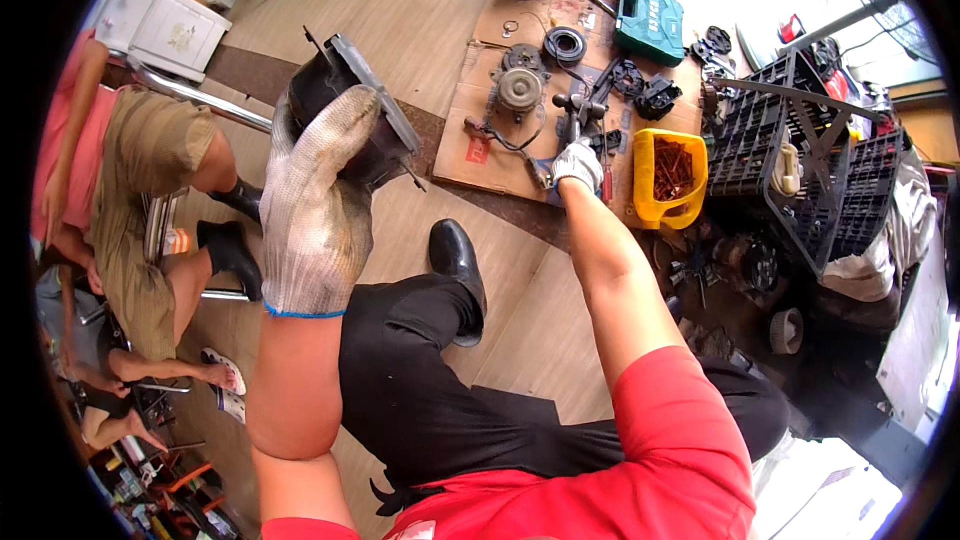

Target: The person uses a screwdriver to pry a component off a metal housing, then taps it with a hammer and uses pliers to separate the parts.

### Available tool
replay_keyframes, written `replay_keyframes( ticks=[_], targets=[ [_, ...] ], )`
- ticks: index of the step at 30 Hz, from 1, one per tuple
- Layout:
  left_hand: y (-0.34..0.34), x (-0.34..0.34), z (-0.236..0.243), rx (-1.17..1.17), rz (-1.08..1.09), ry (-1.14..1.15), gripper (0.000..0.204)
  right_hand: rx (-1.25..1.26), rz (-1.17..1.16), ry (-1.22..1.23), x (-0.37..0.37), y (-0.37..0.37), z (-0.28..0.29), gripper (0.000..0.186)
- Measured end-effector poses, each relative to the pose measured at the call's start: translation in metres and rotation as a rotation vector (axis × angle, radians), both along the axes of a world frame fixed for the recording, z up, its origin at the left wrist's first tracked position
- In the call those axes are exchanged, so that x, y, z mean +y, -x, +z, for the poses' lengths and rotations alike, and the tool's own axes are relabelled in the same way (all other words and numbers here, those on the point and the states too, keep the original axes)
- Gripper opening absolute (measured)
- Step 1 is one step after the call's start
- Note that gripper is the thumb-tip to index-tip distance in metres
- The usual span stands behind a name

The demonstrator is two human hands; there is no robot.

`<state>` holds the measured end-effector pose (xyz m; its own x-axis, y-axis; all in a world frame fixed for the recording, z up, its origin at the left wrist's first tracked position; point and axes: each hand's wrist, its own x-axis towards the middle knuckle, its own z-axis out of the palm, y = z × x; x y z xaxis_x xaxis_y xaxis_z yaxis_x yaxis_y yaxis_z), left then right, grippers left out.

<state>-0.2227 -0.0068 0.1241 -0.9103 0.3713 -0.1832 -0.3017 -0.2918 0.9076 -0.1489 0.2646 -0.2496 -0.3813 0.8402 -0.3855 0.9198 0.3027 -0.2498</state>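
Observation:
My left hand (pixel 325 190), in a soiled white knit glove with a blue cuff, is closed around a black box-shaped part (pixel 375 155) with a flat grey metal plate along one side. It holds this part up off the floor, tilted. My right hand (pixel 578 162), also gloved, reaches to the near edge of a cardboard sheet (pixel 465 155). Its fingers are wrapped round the handle of a hammer (pixel 580 106), whose metal head points away from me. A round motor-like part (pixel 520 90) with a wire lies to the left of the hammer.
Right of my right hand stands a yellow cut-open container (pixel 670 218) with copper-coloured pieces inside. Beyond are a teal tool case (pixel 648 22) and a black ring (pixel 565 44). Black plastic crates (pixel 750 130) stand at the right. Two people sit at the left, one in khaki shorts (pixel 150 155).

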Motion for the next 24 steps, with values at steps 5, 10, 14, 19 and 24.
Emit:
replay_keyframes(
  ticks=[5,10,14,19,24],
  targets=[
    [-0.011,0.018,0.009,0.204,-0.041,0.189,0.064,-0.012,0.13,-0.159,-0.007,-0.027,-0.006,0.048],
    [-0.024,0.02,0.006,0.473,-0.17,0.319,0.103,0.414,0.2,0.11,-0.048,-0.053,0.055,0.072],
    [-0.032,0.018,0.001,0.904,-0.166,0.59,0.108,1.202,-0.002,1.04,-0.105,-0.091,0.187,0.049],
    [-0.068,0.025,0.013,1.335,-0.181,0.666,0.114,1.462,0.268,0.838,-0.139,-0.122,0.313,0.067],
    [-0.119,0.028,0.025,1.61,-0.078,0.49,0.111,1.661,0.2,0.866,-0.145,-0.143,0.343,0.08]
  ],
)
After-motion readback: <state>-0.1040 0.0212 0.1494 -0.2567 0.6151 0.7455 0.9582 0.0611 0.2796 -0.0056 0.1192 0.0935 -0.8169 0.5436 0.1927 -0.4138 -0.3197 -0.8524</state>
